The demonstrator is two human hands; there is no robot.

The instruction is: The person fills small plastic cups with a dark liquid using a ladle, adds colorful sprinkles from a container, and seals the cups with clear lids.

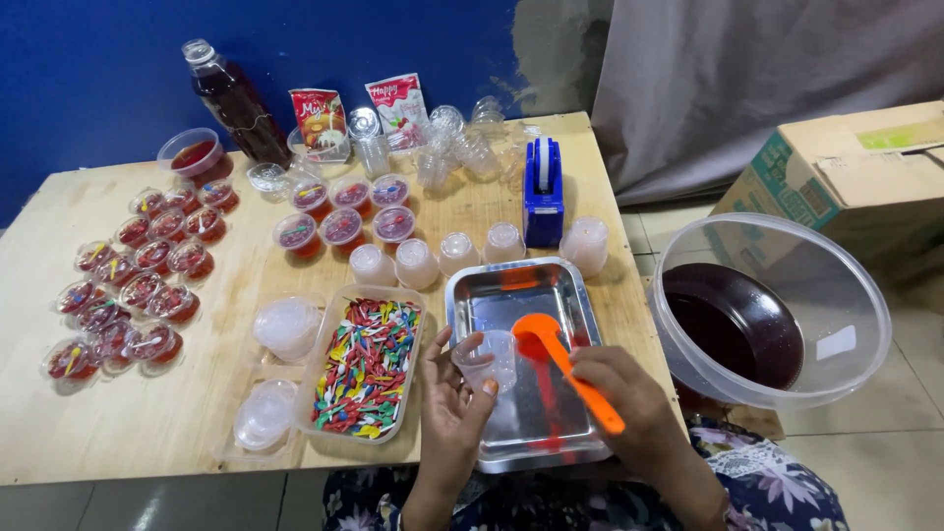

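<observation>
- Small clear cup [489, 358] sits in the left hand [454, 408], fingers curled loosely round it, over the metal tray [492, 295] at the table's near right corner.
- Right hand [629, 401] is closed on an orange ladle [560, 359]; its bowl hovers right beside the cup's rim.
- Tray of colourful little spoons [367, 366] lies just left of the metal tray, lids [285, 327] further left.
- Filled sealed cups [138, 285] crowd the left edge, a blue tape dispenser [543, 192] stands behind the tray.
- Big clear bowl of dark liquid [770, 315] sits off the right edge; bare wood along the near left edge.
</observation>
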